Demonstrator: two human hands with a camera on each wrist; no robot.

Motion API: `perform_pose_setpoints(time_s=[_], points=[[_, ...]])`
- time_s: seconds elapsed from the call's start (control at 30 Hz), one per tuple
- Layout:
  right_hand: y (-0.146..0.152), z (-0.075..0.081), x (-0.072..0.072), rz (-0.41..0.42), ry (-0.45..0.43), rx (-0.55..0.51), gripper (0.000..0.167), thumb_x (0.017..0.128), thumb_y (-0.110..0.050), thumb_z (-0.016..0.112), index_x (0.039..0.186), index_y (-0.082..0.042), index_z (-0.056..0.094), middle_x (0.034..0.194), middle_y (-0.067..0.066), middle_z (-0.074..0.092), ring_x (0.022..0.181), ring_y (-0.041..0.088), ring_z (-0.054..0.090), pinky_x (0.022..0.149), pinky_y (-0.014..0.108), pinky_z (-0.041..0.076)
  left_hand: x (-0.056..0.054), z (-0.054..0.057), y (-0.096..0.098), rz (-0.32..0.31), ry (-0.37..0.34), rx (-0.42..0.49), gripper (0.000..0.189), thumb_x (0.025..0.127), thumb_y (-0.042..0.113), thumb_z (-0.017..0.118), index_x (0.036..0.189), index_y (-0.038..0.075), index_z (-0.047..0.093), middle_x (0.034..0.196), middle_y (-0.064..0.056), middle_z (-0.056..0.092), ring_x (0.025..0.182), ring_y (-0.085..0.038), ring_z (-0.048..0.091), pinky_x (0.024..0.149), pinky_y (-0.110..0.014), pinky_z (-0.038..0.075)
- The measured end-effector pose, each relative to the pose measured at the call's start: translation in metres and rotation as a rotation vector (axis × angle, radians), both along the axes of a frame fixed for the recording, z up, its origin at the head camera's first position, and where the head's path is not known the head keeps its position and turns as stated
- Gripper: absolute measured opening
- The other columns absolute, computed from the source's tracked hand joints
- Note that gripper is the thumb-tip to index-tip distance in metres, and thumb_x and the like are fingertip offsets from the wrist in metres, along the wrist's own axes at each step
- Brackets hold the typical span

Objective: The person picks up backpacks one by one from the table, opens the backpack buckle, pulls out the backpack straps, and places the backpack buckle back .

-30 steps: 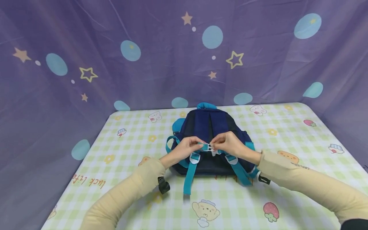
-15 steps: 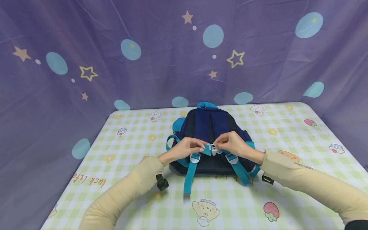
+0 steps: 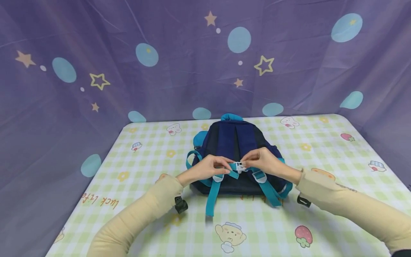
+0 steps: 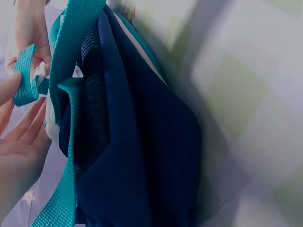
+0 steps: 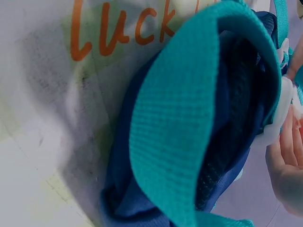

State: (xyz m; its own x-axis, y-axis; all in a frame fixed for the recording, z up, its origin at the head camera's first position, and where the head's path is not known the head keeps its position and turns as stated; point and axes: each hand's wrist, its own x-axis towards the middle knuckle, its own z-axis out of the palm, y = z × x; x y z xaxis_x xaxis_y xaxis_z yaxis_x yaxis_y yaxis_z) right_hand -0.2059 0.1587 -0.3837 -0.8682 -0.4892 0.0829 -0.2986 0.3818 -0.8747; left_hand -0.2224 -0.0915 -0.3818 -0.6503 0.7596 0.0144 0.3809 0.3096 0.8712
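Observation:
A dark blue backpack (image 3: 236,142) lies on the table with its strap side up. At its middle, a white side-release buckle (image 3: 239,166) sits on a teal chest strap (image 3: 234,174). My left hand (image 3: 208,167) pinches the strap beside the buckle, between thumb and fingers. From the other side, my right hand (image 3: 263,162) holds the buckle with its fingertips. Whether the buckle's two halves are fully joined cannot be told. In the left wrist view, the strap (image 4: 26,78) forms a loop at my left thumb. My right fingertips partly cover the buckle.
Two teal shoulder-strap tails (image 3: 212,200) hang toward the table's near side. White adjusters (image 3: 259,177) sit above them. A checked cloth (image 3: 154,228) covers the table. Behind it hangs a purple curtain (image 3: 179,85). A teal webbing loop (image 5: 175,123) stands out beside the right wrist camera.
Both hands and the buckle have shifted slightly right. The left hand's grip has slid off the buckle end onto the strap, whose loose end now hangs lower. The backpack stays in place.

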Motion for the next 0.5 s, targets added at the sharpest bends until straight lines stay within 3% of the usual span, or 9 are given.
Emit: perform_pose_setpoints(time_s=[0.27, 0.5], points=[[0.0036, 0.001, 0.001, 0.027, -0.003, 0.025, 0.016, 0.094, -0.003, 0.063, 0.102, 0.008, 0.071, 0.095, 0.016, 0.073, 0.085, 0.024, 0.071, 0.076, 0.034, 0.058, 0.0005, -0.0005, 0.0013, -0.072, 0.066, -0.039, 0.013, 0.094, 0.007, 0.065, 0.101, -0.001, 0.072, 0.142, -0.016, 0.051, 0.129, -0.029, 0.05, 0.099, -0.03, 0.047], [0.0057, 0.0032, 0.0031, 0.054, 0.0, 0.033, 0.014, 0.094, -0.002, 0.063, 0.101, 0.007, 0.072, 0.094, 0.015, 0.073, 0.084, 0.023, 0.07, 0.076, 0.035, 0.058, 0.0013, -0.0016, 0.0028, -0.069, -0.013, 0.028, 0.019, 0.091, 0.004, 0.067, 0.107, 0.0, 0.057, 0.134, -0.019, 0.056, 0.122, -0.028, 0.055, 0.103, -0.031, 0.044]])
